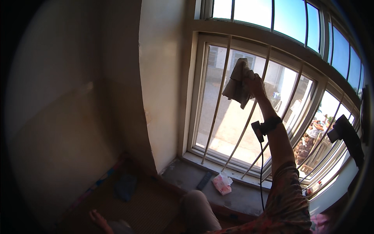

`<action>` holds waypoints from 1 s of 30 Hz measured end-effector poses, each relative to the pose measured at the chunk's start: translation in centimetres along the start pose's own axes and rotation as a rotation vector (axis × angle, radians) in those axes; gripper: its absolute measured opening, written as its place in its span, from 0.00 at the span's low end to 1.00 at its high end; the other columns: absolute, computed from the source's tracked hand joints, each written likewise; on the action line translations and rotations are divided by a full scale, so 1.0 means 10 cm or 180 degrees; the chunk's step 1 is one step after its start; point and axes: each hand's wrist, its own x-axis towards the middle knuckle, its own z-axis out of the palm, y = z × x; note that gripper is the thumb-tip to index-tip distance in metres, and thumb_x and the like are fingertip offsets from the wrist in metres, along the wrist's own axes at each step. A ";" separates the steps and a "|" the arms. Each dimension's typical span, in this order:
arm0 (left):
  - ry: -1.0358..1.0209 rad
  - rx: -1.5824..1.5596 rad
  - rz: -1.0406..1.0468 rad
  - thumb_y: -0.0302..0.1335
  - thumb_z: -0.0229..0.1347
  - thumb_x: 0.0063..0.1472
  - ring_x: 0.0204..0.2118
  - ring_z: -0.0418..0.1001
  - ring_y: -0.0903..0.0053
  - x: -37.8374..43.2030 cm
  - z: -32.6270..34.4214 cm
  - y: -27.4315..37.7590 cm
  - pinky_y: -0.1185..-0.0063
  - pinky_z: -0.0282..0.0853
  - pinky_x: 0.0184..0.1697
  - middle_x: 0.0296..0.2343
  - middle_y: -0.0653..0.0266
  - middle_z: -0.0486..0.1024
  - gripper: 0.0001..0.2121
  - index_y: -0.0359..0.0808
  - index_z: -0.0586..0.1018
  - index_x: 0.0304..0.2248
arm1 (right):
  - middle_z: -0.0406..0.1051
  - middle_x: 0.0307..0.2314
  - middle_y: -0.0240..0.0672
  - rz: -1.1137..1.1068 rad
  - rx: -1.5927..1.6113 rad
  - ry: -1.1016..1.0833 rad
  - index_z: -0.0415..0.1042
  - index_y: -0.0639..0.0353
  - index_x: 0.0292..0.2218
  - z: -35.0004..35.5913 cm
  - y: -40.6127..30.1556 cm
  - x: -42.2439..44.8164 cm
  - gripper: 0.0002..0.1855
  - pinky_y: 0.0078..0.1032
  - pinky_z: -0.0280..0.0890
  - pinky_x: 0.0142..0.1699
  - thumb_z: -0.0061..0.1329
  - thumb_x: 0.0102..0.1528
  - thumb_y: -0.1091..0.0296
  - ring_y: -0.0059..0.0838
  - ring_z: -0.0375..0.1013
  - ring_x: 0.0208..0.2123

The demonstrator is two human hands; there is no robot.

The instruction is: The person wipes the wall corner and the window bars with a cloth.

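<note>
My right hand [253, 83] is raised in front of the barred window and grips a crumpled greyish cloth [236, 83], which hangs to the left of the fingers by the glass [216, 117]. Where exactly the cloth meets the pane or bars cannot be told. On that wrist sits a black strap with a small dark device [258, 131], and a black cable [262, 175] runs down from it. My left hand is out of view. Before me lie the window's metal bars [242, 134] and the grey sill [187, 178].
On the sill rest a pink tissue pack [222, 185] and a dark flat object [204, 180]. A bottle with a red cap [313, 188] stands farther right. A black object [346, 134] juts in at the right. Dark fabric [125, 186] lies at the lower left, near a bare foot [99, 221].
</note>
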 end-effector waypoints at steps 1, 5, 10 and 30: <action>0.0007 -0.0015 0.0006 0.41 0.46 0.55 0.35 0.66 0.73 -0.08 -0.05 0.05 0.78 0.62 0.34 0.38 0.62 0.67 0.23 0.39 0.62 0.48 | 0.67 0.32 0.55 -0.0032 0.0075 0.0072 0.64 0.68 0.36 0.06 0.05 0.28 0.28 0.36 0.62 0.40 0.45 0.41 0.51 0.48 0.67 0.37; -0.0504 -0.0640 0.0375 0.32 0.44 0.56 0.22 0.62 0.79 -0.19 -0.19 0.19 0.83 0.59 0.21 0.24 0.66 0.66 0.13 0.36 0.69 0.39 | 0.66 0.35 0.54 -0.0236 0.0273 0.0651 0.60 0.66 0.41 0.37 -0.46 0.70 0.30 0.38 0.60 0.42 0.43 0.43 0.49 0.50 0.65 0.40; -0.0243 -0.0425 0.0414 0.31 0.45 0.56 0.23 0.65 0.77 -0.28 -0.21 0.32 0.82 0.63 0.24 0.24 0.64 0.69 0.11 0.35 0.70 0.36 | 0.66 0.35 0.52 -0.0393 0.0071 0.0918 0.61 0.60 0.42 0.85 -0.68 1.21 0.27 0.37 0.62 0.41 0.41 0.47 0.49 0.49 0.66 0.38; 0.0120 0.1900 0.2395 0.28 0.46 0.56 0.39 0.66 0.67 0.37 -0.27 -0.23 0.76 0.62 0.40 0.37 0.54 0.67 0.13 0.35 0.68 0.42 | 0.69 0.18 0.41 -0.1339 -0.1241 0.1509 0.70 0.60 0.27 0.98 -0.45 1.86 0.11 0.31 0.65 0.26 0.46 0.43 0.62 0.37 0.71 0.23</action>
